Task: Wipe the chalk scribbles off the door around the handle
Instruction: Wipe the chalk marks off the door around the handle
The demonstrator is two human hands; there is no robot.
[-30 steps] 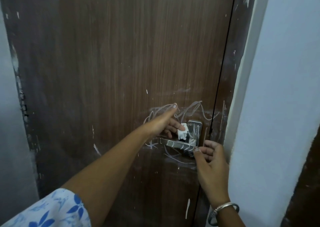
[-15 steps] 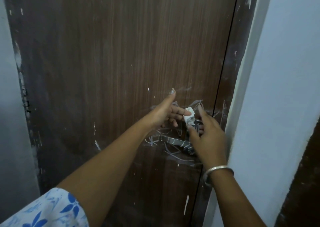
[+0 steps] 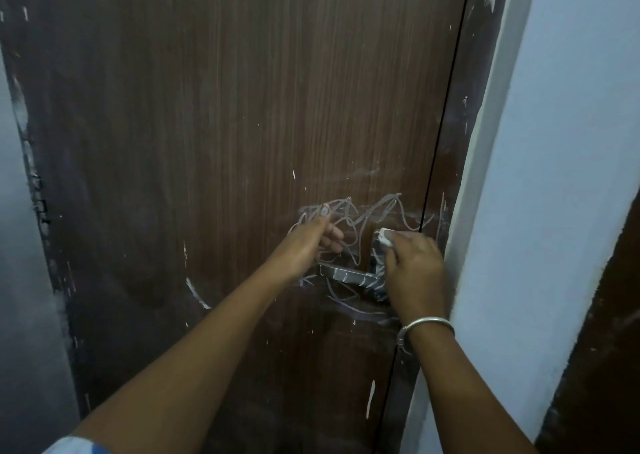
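Observation:
White chalk scribbles [image 3: 363, 213] loop over the brown wooden door [image 3: 242, 107] above and below the metal lever handle [image 3: 349, 275]. My right hand [image 3: 414, 268] is closed on a small white cloth [image 3: 385, 237] and presses it against the handle's back plate, hiding most of the plate. My left hand [image 3: 311, 242] rests against the door just left of the handle, index finger stretched up into the scribbles, the other fingers loosely curled and empty.
The dark door frame [image 3: 460, 142] runs along the door's right edge, with a pale blue wall [image 3: 554, 176] beside it. Paint flecks dot the door. A metal bangle [image 3: 426, 325] circles my right wrist.
The white cloth has passed from my left hand into my right hand, which rose from below the handle to its plate. My left hand moved left and let go.

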